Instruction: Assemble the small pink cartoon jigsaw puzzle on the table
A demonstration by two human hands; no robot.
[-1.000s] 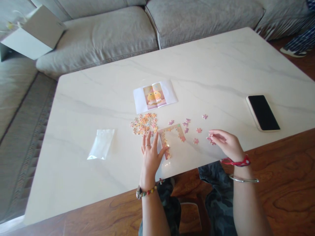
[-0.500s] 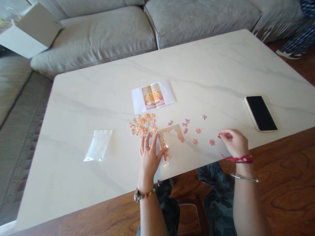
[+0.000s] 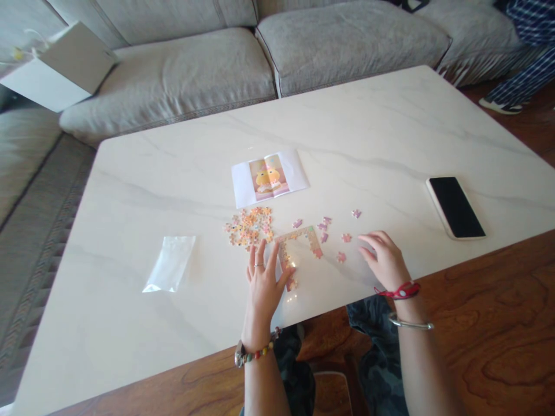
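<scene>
The left hand (image 3: 263, 284) lay flat on the table (image 3: 130, 323) with fingers spread, its thumb touching the joined puzzle frame (image 3: 299, 245) and the heap of loose pieces (image 3: 248, 226) just beyond its fingertips. The right hand (image 3: 384, 259) rested palm down, fingers loosely open, with stray pieces (image 3: 346, 237) just to its left. A clear plastic bag (image 3: 170, 263) lay flat well to the left, and the leaflet (image 3: 271, 177) showed a yellow cartoon figure, its lettering too small to read.

The left hand (image 3: 263, 284) lies palm down, fingers (image 3: 261, 254) spread and pointing forward, thumb splayed to their right. The right hand (image 3: 385, 261) is loosely open, palm down, its fingers angled leftward.
</scene>
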